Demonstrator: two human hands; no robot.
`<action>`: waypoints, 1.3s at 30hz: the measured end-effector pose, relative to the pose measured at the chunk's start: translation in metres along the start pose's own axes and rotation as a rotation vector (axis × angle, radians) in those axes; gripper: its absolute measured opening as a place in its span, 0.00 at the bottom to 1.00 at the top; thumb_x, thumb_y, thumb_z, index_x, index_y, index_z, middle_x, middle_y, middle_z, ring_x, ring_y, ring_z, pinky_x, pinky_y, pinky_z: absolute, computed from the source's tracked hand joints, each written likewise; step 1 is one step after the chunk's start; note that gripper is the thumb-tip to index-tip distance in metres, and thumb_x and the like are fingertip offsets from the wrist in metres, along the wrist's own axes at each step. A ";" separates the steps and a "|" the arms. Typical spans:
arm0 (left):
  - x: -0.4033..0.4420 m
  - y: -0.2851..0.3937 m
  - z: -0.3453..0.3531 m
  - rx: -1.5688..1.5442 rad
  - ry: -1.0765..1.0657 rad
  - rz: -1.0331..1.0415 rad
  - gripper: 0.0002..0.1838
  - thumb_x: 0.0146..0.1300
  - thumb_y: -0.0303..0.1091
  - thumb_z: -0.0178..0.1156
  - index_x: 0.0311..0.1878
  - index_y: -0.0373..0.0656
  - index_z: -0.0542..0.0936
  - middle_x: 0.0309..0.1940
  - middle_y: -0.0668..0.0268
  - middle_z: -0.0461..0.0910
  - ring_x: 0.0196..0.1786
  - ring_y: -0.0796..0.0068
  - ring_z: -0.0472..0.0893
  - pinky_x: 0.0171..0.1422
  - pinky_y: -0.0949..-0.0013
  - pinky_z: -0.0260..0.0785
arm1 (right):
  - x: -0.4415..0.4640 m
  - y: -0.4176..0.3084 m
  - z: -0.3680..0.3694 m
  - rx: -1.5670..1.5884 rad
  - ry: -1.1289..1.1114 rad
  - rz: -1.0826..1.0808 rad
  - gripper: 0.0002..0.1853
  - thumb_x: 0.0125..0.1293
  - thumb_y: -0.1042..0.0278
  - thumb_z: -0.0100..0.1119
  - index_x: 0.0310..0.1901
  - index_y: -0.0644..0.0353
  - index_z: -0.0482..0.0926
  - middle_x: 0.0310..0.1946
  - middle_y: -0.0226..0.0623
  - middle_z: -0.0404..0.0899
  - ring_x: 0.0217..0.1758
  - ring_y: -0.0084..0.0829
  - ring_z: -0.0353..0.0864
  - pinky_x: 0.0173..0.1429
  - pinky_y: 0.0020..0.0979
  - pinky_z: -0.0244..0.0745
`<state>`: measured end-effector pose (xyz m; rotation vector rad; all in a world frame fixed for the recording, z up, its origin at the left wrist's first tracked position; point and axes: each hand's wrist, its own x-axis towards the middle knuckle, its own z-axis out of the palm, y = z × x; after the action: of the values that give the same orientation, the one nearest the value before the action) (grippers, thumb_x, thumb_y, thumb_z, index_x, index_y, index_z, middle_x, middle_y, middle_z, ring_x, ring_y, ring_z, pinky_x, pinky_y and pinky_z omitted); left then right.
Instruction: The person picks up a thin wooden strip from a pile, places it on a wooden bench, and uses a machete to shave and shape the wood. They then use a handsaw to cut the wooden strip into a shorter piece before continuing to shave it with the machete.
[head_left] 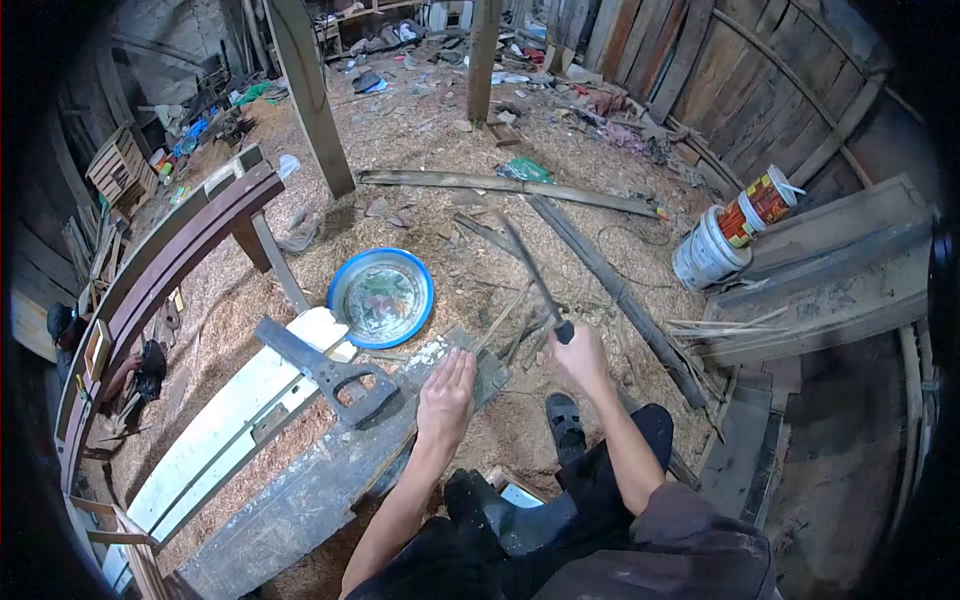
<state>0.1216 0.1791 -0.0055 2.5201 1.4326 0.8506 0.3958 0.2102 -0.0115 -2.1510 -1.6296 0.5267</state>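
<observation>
My right hand (582,360) is closed round the dark handle of a long thin blade (532,265), which points up and away from me. Its exact kind is hard to tell. My left hand (447,397) presses down near the end of a worn grey board (290,500), its fingers together. A thin wooden strip (500,318) sticks out beyond its fingertips. To the left of that hand, a handsaw (325,372) lies across the grey board and a white-painted plank (215,440).
A blue-rimmed basin (381,297) sits on the shavings ahead. White buckets (712,250) stand at the right near large boards. Wooden posts (312,100) rise ahead. At the far left, another person (68,328) is partly behind a curved wooden frame (165,260).
</observation>
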 end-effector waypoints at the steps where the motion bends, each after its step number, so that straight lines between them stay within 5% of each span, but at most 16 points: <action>1: 0.003 -0.002 0.000 0.008 0.013 -0.003 0.28 0.58 0.20 0.60 0.66 0.28 0.79 0.63 0.46 0.84 0.71 0.51 0.81 0.79 0.53 0.71 | 0.006 0.002 0.005 0.062 0.039 0.128 0.19 0.65 0.51 0.71 0.40 0.63 0.88 0.32 0.55 0.88 0.39 0.58 0.90 0.46 0.52 0.84; 6: -0.002 -0.002 0.004 0.028 0.008 0.009 0.29 0.59 0.20 0.61 0.66 0.29 0.78 0.64 0.46 0.83 0.70 0.52 0.81 0.79 0.54 0.71 | -0.060 -0.032 -0.012 -0.061 -0.117 -0.152 0.13 0.61 0.63 0.68 0.47 0.54 0.90 0.33 0.55 0.88 0.40 0.58 0.89 0.49 0.54 0.83; 9: -0.001 0.001 0.002 0.025 -0.007 -0.029 0.28 0.60 0.20 0.60 0.67 0.30 0.78 0.65 0.47 0.83 0.70 0.52 0.81 0.78 0.55 0.72 | -0.051 -0.037 -0.029 -0.114 -0.218 -0.170 0.16 0.60 0.64 0.67 0.50 0.53 0.90 0.35 0.56 0.88 0.41 0.57 0.89 0.50 0.53 0.82; 14: 0.000 0.003 0.002 0.020 0.020 -0.036 0.28 0.61 0.19 0.59 0.68 0.31 0.78 0.65 0.47 0.83 0.71 0.52 0.81 0.78 0.55 0.72 | -0.023 -0.028 -0.013 0.048 0.004 0.008 0.10 0.59 0.63 0.69 0.36 0.60 0.89 0.33 0.58 0.87 0.42 0.60 0.88 0.47 0.56 0.81; 21: -0.001 0.000 0.003 -0.007 -0.006 -0.063 0.28 0.61 0.19 0.59 0.68 0.32 0.78 0.65 0.48 0.83 0.71 0.53 0.81 0.79 0.55 0.71 | -0.044 -0.023 -0.018 -0.185 -0.133 -0.265 0.13 0.61 0.63 0.67 0.46 0.55 0.89 0.37 0.56 0.89 0.42 0.56 0.90 0.51 0.52 0.84; 26: -0.003 0.003 -0.001 -0.028 -0.003 -0.045 0.28 0.60 0.18 0.59 0.67 0.32 0.79 0.65 0.49 0.83 0.71 0.54 0.81 0.78 0.55 0.71 | 0.008 -0.007 -0.007 -0.109 -0.020 -0.049 0.18 0.61 0.57 0.74 0.48 0.60 0.88 0.37 0.52 0.89 0.42 0.55 0.90 0.53 0.50 0.84; 28: 0.005 -0.001 -0.001 -0.019 0.001 -0.048 0.28 0.60 0.18 0.59 0.66 0.32 0.79 0.64 0.49 0.84 0.71 0.55 0.81 0.78 0.55 0.72 | 0.005 -0.011 -0.004 -0.103 -0.085 -0.019 0.16 0.58 0.64 0.70 0.48 0.59 0.88 0.34 0.52 0.89 0.40 0.54 0.90 0.52 0.50 0.85; 31: 0.002 0.002 -0.001 -0.036 0.017 -0.067 0.27 0.60 0.17 0.59 0.66 0.32 0.80 0.63 0.49 0.85 0.70 0.54 0.82 0.77 0.55 0.72 | -0.025 -0.015 -0.009 -0.210 -0.091 -0.281 0.16 0.57 0.66 0.68 0.48 0.58 0.88 0.33 0.53 0.88 0.38 0.54 0.90 0.51 0.51 0.86; 36: 0.005 0.002 -0.008 -0.114 0.048 -0.075 0.27 0.58 0.16 0.59 0.64 0.34 0.82 0.61 0.48 0.85 0.68 0.54 0.84 0.74 0.55 0.75 | 0.028 0.001 0.006 -0.019 0.067 -0.021 0.14 0.63 0.59 0.71 0.44 0.58 0.88 0.31 0.51 0.88 0.35 0.50 0.91 0.46 0.48 0.86; 39: 0.004 0.002 -0.009 -0.097 0.023 -0.107 0.26 0.60 0.17 0.59 0.64 0.35 0.82 0.61 0.48 0.86 0.67 0.54 0.84 0.73 0.55 0.76 | 0.021 0.004 0.018 -0.052 0.079 -0.078 0.15 0.65 0.56 0.71 0.44 0.59 0.89 0.30 0.49 0.89 0.32 0.46 0.90 0.42 0.44 0.86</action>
<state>0.1200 0.1798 0.0044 2.3485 1.4802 0.9096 0.3948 0.2307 -0.0299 -2.1070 -1.6931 0.3752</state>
